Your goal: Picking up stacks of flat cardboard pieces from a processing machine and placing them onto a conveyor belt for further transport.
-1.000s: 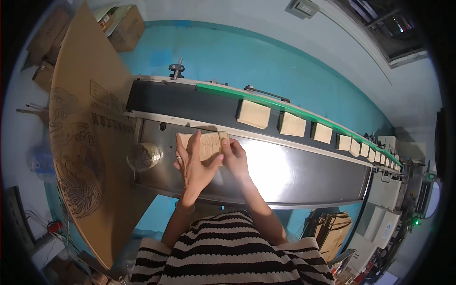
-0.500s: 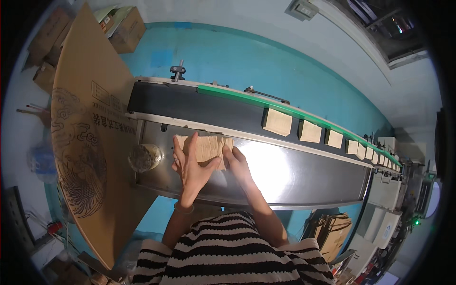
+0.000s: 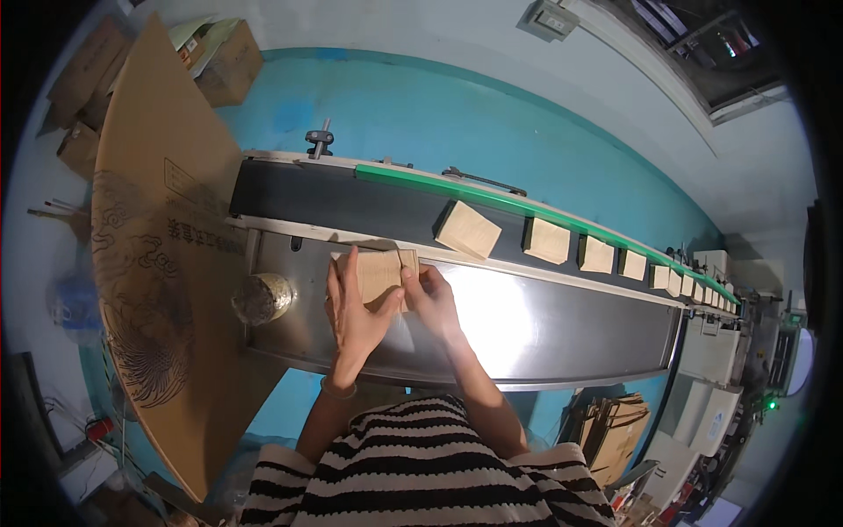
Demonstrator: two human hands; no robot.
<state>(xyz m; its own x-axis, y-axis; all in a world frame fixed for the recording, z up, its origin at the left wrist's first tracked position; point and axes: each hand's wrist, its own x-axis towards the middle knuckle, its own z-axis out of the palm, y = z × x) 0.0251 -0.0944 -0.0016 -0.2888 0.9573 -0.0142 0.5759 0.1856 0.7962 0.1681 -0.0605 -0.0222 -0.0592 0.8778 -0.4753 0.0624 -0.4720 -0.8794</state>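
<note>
- Shirt (image 3: 421, 465) in dark and pale stripes fills the lower edge, with both forearms (image 3: 481, 395) reaching out from it.
- Left hand (image 3: 358, 312): its grip is clamped on a stack of tan sheets (image 3: 379, 270), fingers spread over the left part; a band (image 3: 338, 389) circles the wrist.
- Right hand (image 3: 432, 303): its grip is clamped on the stack's right end.
- That stack is over the metal counter (image 3: 580, 329) (whether it rests there, I cannot tell), near the conveyor belt (image 3: 299, 193).
- A roundish container (image 3: 263, 299) stands leftward, near a cardboard panel (image 3: 149, 272).
- Similar tan stacks (image 3: 470, 231) line the belt beside a green rail (image 3: 413, 179).
- Beyond is a blue wall (image 3: 395, 105).
</note>
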